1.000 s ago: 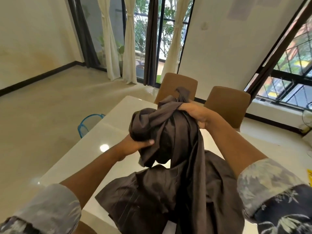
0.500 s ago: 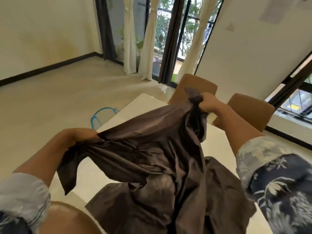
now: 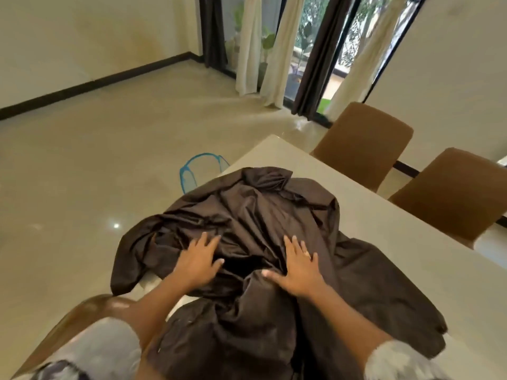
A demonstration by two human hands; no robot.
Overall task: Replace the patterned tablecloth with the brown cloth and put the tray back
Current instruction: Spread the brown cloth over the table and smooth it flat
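The brown cloth lies bunched and wrinkled over the near left corner of the pale table, one flap hanging off the left edge. My left hand rests flat on the cloth with fingers spread. My right hand presses flat on it a little to the right, fingers straight. No patterned tablecloth or tray is in view.
Two brown chairs stand along the table's far side. Another brown chair back is just below my left arm. A blue wire basket stands on the tiled floor by the table's left corner. Curtained glass doors lie beyond.
Both hands held the cloth up and pulled it apart. Now the cloth is down on the table and both hands have let go and lie flat on it.
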